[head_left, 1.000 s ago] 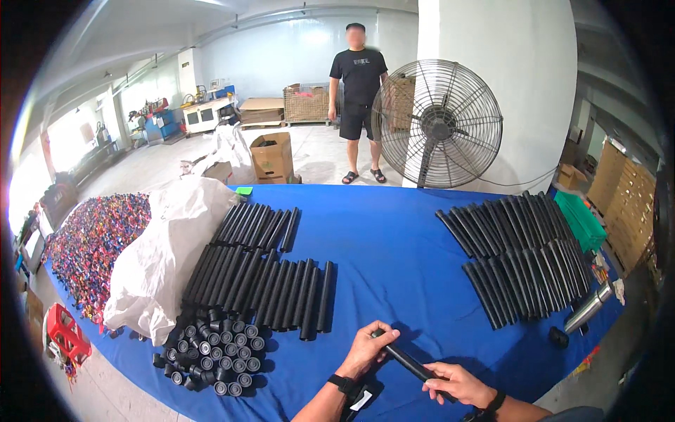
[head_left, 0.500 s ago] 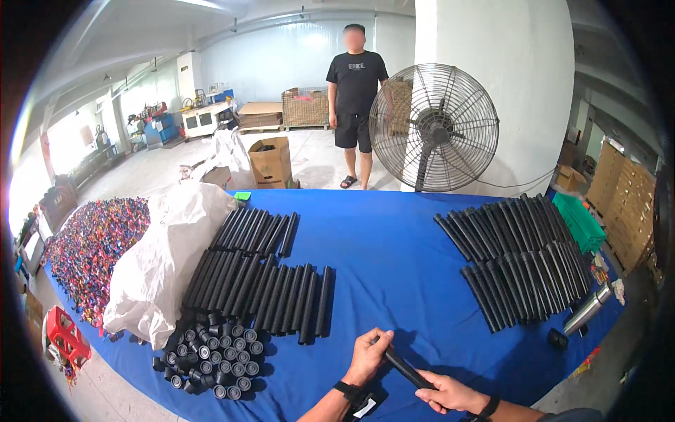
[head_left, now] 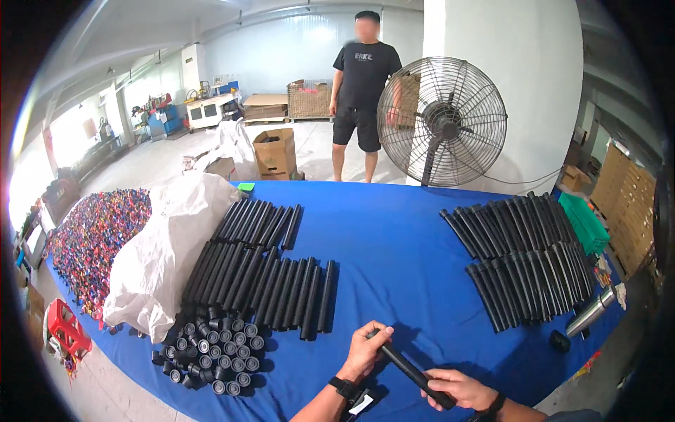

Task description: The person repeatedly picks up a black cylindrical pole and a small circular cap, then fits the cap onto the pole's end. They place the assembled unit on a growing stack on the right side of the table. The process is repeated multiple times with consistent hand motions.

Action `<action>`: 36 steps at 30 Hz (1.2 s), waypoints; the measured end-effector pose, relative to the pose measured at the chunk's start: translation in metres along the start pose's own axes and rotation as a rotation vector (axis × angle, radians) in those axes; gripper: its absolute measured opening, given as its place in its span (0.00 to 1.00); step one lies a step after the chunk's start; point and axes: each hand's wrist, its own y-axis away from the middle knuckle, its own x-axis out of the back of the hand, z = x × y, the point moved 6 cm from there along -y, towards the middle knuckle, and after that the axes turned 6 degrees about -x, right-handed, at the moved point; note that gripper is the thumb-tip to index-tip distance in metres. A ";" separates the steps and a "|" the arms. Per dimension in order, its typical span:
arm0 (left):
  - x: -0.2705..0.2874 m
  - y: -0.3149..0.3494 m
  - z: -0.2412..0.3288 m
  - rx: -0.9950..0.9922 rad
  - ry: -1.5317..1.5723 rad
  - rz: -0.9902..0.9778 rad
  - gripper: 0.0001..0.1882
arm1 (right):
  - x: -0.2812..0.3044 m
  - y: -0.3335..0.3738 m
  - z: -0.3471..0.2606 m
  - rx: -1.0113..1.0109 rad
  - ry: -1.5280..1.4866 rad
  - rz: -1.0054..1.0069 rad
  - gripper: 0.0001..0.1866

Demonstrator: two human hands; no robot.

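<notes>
Both hands hold one black tube (head_left: 406,367), slanting from upper left to lower right above the front of the table. My left hand (head_left: 365,351) is closed round its upper end. Near the lower end, the fingers and thumb of my right hand (head_left: 457,389) grip it, and the tip pokes out beyond them. To the left lies a heap of black round caps (head_left: 224,356). Behind those, bare black tubes (head_left: 264,285) lie side by side in two rows. Across the table are two more rows of black tubes (head_left: 531,281) with thicker far ends.
A blue cloth (head_left: 380,246) covers the table. At left are a white sack (head_left: 158,253) and a heap of small colourful pieces (head_left: 91,239). A metal cylinder (head_left: 590,311) and a green crate (head_left: 583,223) stand right. Beyond are a large fan (head_left: 443,123) and a person (head_left: 365,91).
The lower end of the tube now shows past my right hand, whose grip has shifted. The person behind the table has come a little closer. The whole view has tilted slightly.
</notes>
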 end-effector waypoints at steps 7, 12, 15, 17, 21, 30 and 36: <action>0.000 0.000 -0.004 0.008 0.014 0.013 0.10 | -0.016 0.006 -0.005 -0.073 0.067 0.010 0.24; -0.001 0.003 0.002 -0.015 0.033 0.029 0.10 | -0.011 0.004 -0.007 -0.018 0.173 0.098 0.21; -0.004 0.005 0.006 -0.049 0.083 0.003 0.10 | -0.020 0.004 -0.006 -0.033 -0.228 -0.109 0.22; -0.006 0.005 0.007 -0.060 0.097 -0.016 0.10 | -0.019 0.001 -0.001 -0.035 -0.289 -0.223 0.23; -0.007 0.002 0.002 -0.054 0.056 0.011 0.10 | -0.011 -0.001 0.002 -0.029 -0.241 -0.146 0.24; -0.003 0.002 -0.003 0.013 0.023 -0.030 0.11 | -0.015 0.007 -0.006 -0.077 -0.188 -0.017 0.25; -0.008 -0.001 0.003 -0.007 0.045 -0.071 0.09 | -0.018 0.001 -0.007 -0.029 -0.186 -0.149 0.24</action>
